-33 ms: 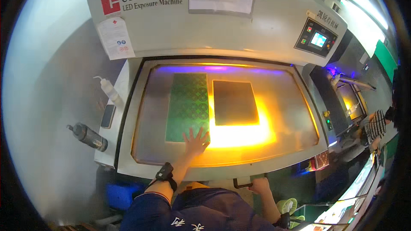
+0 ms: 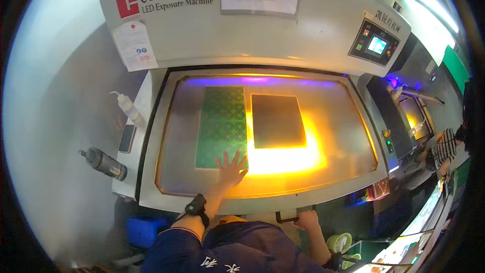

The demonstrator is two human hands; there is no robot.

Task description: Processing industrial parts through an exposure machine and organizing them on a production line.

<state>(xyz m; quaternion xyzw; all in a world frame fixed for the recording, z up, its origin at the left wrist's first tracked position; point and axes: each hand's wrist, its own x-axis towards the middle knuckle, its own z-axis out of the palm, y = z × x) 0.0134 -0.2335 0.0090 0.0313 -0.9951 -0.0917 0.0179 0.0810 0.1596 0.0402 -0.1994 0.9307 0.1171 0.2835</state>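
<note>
My left hand [image 2: 232, 169] lies with its fingers spread over the lower right corner of a green patterned panel [image 2: 222, 121], which is flat on the machine's bed [image 2: 343, 116]. To the right of that panel lies a dark rectangular panel [image 2: 278, 121], and bright yellow light glows around its lower and right sides. Below the bed's front edge, my right hand [image 2: 306, 219] is closed around a black handle [image 2: 287, 219]. Part of its grip is hidden by the fingers.
The machine's pale hood [image 2: 283, 43] rises behind the bed, with a control panel [image 2: 375, 43] at right. On the left ledge are a white squeeze bottle [image 2: 129, 108], a phone [image 2: 127, 139] and a dark bottle [image 2: 105, 164]. Another person [image 2: 444, 146] is at far right, near a second machine.
</note>
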